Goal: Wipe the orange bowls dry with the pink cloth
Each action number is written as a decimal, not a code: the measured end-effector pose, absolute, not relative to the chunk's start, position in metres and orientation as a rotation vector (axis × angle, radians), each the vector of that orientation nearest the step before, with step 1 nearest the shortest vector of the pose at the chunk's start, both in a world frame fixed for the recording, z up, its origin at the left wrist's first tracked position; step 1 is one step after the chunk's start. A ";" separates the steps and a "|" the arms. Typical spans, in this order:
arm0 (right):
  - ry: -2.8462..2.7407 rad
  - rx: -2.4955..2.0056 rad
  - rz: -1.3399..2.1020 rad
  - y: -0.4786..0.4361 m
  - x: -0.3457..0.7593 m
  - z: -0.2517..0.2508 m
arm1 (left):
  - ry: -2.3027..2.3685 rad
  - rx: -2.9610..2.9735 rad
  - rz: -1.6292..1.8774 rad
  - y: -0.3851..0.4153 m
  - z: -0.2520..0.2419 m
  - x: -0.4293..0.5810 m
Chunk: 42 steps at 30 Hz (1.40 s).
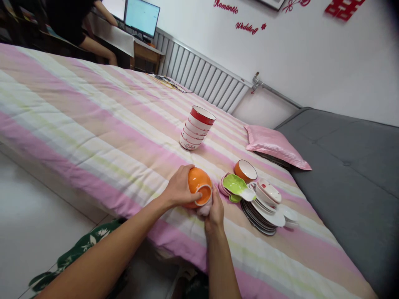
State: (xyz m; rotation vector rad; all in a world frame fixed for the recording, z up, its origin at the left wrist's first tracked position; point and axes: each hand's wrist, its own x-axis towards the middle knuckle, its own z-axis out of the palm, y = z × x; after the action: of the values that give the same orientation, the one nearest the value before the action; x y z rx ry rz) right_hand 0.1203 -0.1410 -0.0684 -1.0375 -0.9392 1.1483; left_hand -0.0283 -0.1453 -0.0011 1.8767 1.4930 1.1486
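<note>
An orange bowl (198, 177) is tilted on its side above the bed's near edge, its round foot facing me. My left hand (180, 187) grips it, fingers over the wall and thumb at the foot. Against the bowl's right side, my right hand (215, 209) presses a crumpled pale cloth (205, 207); its fingers are closed on the cloth and partly hidden. Beyond the bowl stands a stack of white bowls (193, 133) with a red one on top. To the right lie a second orange bowl (246, 170), green leaf-shaped dishes (235, 184) and a pile of plates (260, 216).
A striped bedspread (102, 133) covers the bed. A pink pillow (274, 145) lies by the grey headboard (336, 166). Cables (170, 82) lie near the metal railing (199, 68). A person (70, 20) sits at a desk with monitors (142, 17) at the upper left.
</note>
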 end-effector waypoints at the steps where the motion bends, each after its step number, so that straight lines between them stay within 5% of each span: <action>1: -0.913 -1.042 1.167 -0.141 0.120 -0.067 | 1.458 1.901 1.151 -0.145 -0.001 -0.029; 11: -0.797 -1.049 0.923 -0.144 0.122 -0.052 | 1.096 2.085 1.226 -0.144 -0.004 -0.037; 21: -1.469 -1.188 0.270 -0.154 0.128 -0.034 | 1.246 2.255 1.075 -0.140 -0.023 -0.035; 42: -1.097 -1.098 0.826 -0.133 0.120 -0.058 | 1.340 2.381 1.078 -0.141 -0.007 -0.039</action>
State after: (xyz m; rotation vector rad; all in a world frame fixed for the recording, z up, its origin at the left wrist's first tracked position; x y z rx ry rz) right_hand 0.1203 -0.1334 -0.0579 -1.0977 -1.0965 0.8260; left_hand -0.0395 -0.1406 -0.0073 2.3806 1.3403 1.0784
